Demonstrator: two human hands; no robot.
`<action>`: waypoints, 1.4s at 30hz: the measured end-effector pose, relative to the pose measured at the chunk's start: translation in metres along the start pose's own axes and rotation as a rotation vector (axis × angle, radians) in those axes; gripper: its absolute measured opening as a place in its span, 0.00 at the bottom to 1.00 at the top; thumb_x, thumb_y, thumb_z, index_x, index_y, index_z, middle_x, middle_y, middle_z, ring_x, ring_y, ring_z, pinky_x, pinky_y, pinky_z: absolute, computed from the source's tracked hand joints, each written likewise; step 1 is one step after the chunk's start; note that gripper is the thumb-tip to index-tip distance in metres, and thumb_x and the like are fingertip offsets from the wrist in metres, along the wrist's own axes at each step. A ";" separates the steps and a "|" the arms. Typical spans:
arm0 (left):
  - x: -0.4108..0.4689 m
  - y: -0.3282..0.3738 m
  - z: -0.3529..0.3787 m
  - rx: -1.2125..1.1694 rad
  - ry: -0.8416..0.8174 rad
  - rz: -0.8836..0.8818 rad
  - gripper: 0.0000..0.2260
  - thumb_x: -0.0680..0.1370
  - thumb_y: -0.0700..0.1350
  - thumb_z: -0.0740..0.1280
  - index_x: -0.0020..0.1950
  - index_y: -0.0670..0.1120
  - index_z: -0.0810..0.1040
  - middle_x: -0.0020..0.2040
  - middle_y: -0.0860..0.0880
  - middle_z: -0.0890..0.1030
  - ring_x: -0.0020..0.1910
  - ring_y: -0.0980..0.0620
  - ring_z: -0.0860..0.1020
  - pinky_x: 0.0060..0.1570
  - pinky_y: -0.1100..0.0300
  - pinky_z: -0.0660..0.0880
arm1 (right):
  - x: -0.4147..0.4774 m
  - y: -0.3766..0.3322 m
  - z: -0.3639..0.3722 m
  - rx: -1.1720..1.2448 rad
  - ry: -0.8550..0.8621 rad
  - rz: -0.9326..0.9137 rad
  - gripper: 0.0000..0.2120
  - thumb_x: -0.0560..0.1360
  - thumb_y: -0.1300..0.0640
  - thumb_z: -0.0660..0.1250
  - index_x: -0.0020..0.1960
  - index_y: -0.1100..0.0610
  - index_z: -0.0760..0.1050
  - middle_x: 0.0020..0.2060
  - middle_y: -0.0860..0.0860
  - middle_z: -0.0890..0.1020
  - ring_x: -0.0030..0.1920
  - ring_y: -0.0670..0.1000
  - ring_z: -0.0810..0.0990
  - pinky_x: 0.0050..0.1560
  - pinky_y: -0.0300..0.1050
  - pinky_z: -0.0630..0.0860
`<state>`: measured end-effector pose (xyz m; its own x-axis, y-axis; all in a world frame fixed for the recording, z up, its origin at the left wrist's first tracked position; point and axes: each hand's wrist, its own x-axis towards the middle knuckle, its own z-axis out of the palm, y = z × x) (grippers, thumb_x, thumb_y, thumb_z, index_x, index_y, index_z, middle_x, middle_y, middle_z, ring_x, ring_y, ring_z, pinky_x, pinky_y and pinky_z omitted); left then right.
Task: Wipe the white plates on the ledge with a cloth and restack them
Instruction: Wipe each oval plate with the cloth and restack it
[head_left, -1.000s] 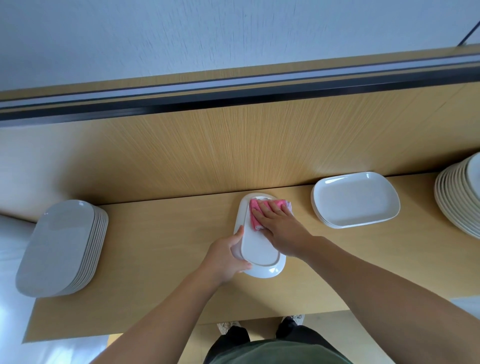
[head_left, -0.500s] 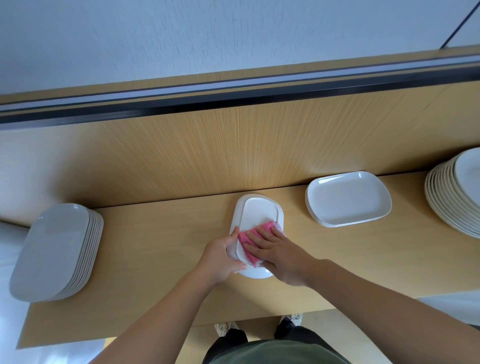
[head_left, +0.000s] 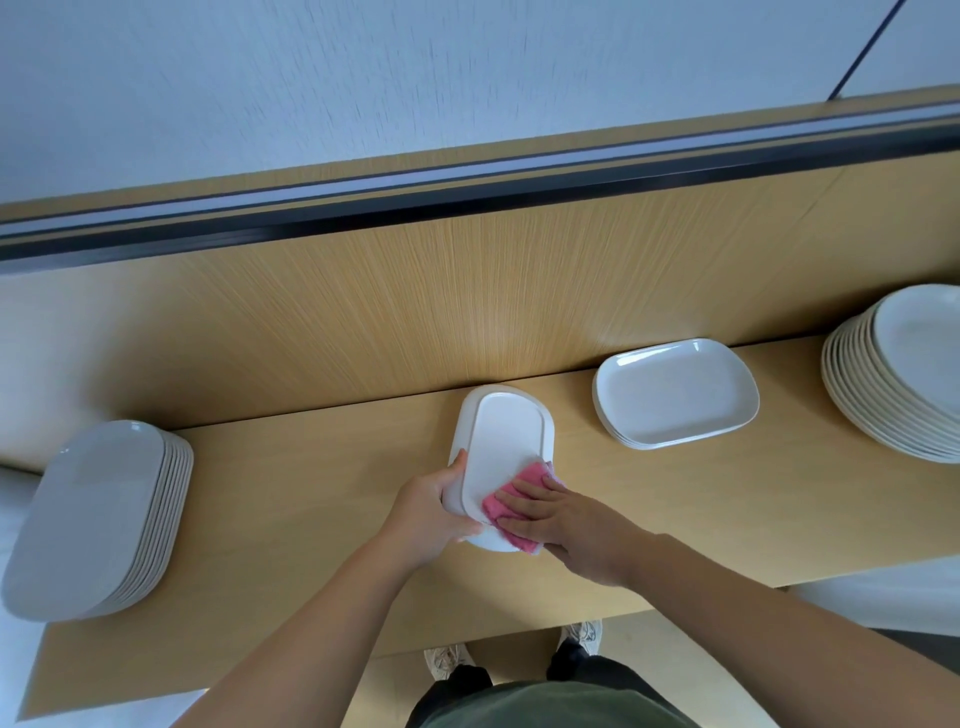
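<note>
Your right hand (head_left: 566, 525) has dragged the pink cloth (head_left: 525, 477) down the white oblong plate (head_left: 506, 431), from its far end by the wall panel to its near right corner, just below the centre of the frame. The plate's upper part now shows bare. The view has also drifted a little to the right, so more of the pale round plates (head_left: 904, 384) stacked at the right edge shows.

You are in the wiping step. Your right hand lies flat on the cloth with its fingers straight, pressing it onto the plate rather than clutching it. Your left hand (head_left: 431, 512) grasps the plate's left rim near the lower end, thumb on top and fingers curled round the edge, which steadies it on the light wooden ledge (head_left: 311, 493). The plate lies lengthwise, pointing away from you, at the centre of the frame.

One pass appears close to done. Next, judge whether this face needs another stroke. If not, you probably turn the plate over or lift it off, and your left-hand grip already suits that. For restacking, the tall stack of grey-white oblong plates (head_left: 98, 514) at the lower left matches this plate's shape better than the low stack of white rectangular dishes (head_left: 675, 392) right of centre.
</note>
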<state>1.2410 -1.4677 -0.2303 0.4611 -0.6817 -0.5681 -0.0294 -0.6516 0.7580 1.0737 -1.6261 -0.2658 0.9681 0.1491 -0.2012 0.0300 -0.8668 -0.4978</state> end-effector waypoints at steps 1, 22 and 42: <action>-0.001 0.003 0.000 0.005 0.001 0.004 0.41 0.68 0.31 0.74 0.76 0.50 0.61 0.59 0.43 0.78 0.46 0.53 0.76 0.36 0.69 0.75 | -0.002 0.001 -0.001 0.025 0.022 0.006 0.25 0.82 0.62 0.58 0.76 0.50 0.57 0.76 0.44 0.57 0.77 0.47 0.47 0.75 0.46 0.37; -0.037 0.052 0.024 -0.024 0.319 0.087 0.04 0.80 0.45 0.63 0.46 0.50 0.77 0.39 0.50 0.80 0.34 0.55 0.73 0.35 0.63 0.68 | -0.044 0.013 -0.108 0.236 0.465 -0.093 0.31 0.75 0.74 0.61 0.74 0.52 0.66 0.75 0.41 0.65 0.73 0.42 0.66 0.68 0.40 0.70; -0.173 -0.049 -0.108 0.581 1.259 0.254 0.15 0.77 0.51 0.58 0.49 0.47 0.82 0.33 0.55 0.80 0.30 0.51 0.79 0.28 0.61 0.72 | 0.093 -0.107 -0.117 0.190 0.362 -0.452 0.29 0.75 0.74 0.64 0.72 0.54 0.66 0.73 0.43 0.65 0.73 0.37 0.62 0.70 0.30 0.59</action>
<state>1.2585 -1.2819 -0.1340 0.8517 -0.2515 0.4597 -0.4449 -0.8105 0.3809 1.1894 -1.5748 -0.1324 0.8938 0.2821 0.3486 0.4453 -0.6502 -0.6156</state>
